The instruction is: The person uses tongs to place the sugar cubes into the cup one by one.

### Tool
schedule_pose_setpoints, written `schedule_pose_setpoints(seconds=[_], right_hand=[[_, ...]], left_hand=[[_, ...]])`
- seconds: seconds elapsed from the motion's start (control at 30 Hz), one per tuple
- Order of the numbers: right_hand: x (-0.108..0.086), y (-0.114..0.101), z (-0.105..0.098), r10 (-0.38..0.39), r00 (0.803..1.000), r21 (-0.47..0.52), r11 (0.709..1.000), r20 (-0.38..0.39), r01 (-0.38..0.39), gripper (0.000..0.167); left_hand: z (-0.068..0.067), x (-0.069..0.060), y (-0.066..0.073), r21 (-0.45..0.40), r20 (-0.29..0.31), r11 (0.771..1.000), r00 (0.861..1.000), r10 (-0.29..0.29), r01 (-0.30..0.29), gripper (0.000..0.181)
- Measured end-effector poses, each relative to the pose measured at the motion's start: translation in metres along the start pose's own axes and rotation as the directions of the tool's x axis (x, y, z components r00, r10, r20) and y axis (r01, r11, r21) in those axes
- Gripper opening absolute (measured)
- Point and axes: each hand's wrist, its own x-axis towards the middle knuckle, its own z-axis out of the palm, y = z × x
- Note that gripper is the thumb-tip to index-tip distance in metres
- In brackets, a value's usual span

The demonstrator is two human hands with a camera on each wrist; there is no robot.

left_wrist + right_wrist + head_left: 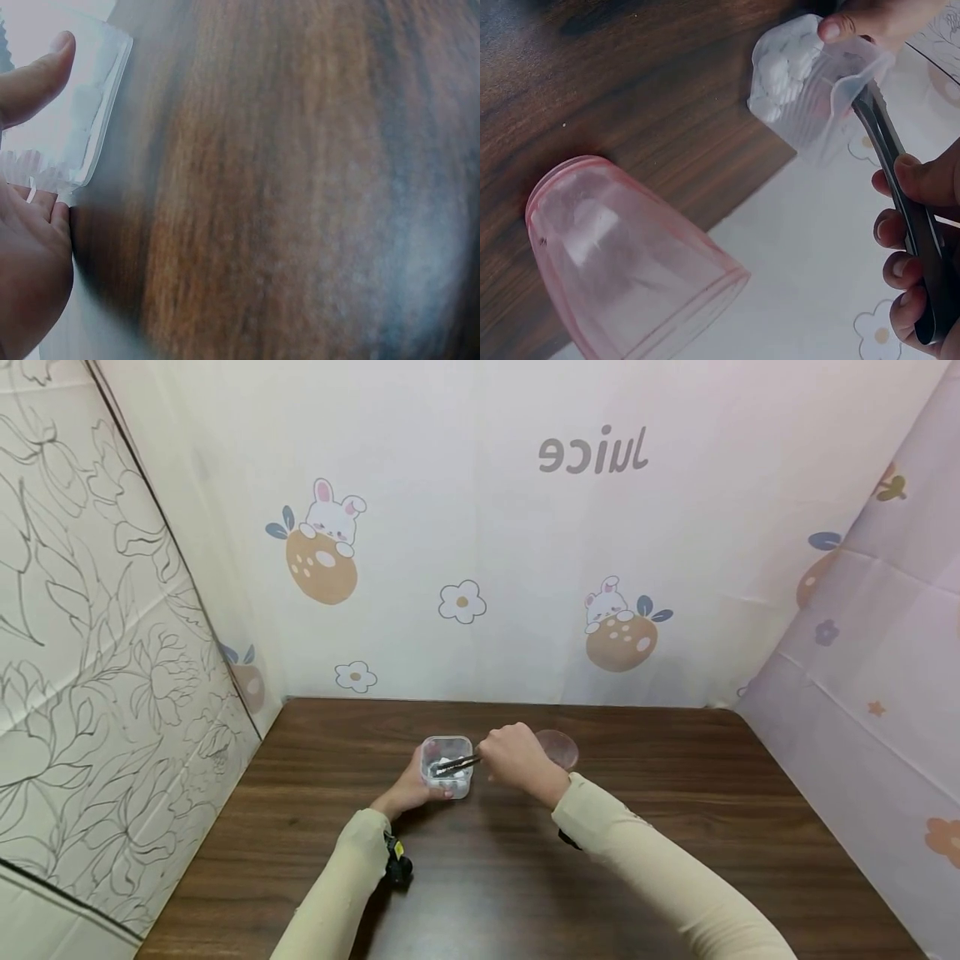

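Grey printed word "Juice" [593, 451], mirror-reversed and running right to left, capital J then lowercase letters, high on the flat, upright, pale white fabric backdrop [480, 518], right of centre

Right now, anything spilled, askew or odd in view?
One oddity: the "Juice" lettering on the back wall sheet reads mirrored, perhaps hung back to front. At the table, I see no clear spill or damage: white pieces sit in the clear box, held by the left hand.
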Motion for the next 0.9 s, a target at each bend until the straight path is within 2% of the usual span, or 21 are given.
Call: schedule_pose_setpoints(seconds=[0.1, 0.17, 0.3, 0.37, 0.6, 0.9], right_hand=[[0.003, -0.003, 0.003, -0.012, 1.0, -0.011, 1.0, 0.0, 0.012, 0.024], [0.004, -0.005, 0.005, -0.016, 1.0, -0.019, 1.0, -0.001, 0.016, 0.028], [0.007, -0.008, 0.007, -0.016, 1.0, -0.031, 0.999, 0.008, 0.016, 0.029], [0.008, -0.009, 0.008, -0.018, 1.0, -0.039, 0.999, 0.013, 0.019, 0.031], [0.012, -0.01, 0.014, -0.025, 1.0, -0.054, 0.998, 0.008, 0.025, 0.027], [0.016, -0.012, 0.019, -0.037, 0.999, -0.071, 0.997, -0.027, 0.035, 0.021]], left_hand=[[0.0, 0.001, -0.001, 0.009, 0.001, 1.0, 1.0, -0.004, 0.004, 0.103], [-0.001, 0.004, -0.009, 0.007, -0.002, 1.0, 1.0, -0.005, 0.005, 0.104], [-0.001, 0.004, -0.008, 0.013, 0.003, 1.0, 1.0, -0.02, 0.02, 0.104], [-0.002, 0.002, -0.004, 0.008, 0.01, 1.0, 1.0, -0.028, 0.028, 0.104], [-0.002, -0.008, 0.022, -0.005, 0.044, 1.0, 0.999, -0.022, 0.022, 0.099], [-0.002, -0.01, 0.028, -0.006, 0.049, 1.0, 0.999, -0.015, 0.016, 0.1]])
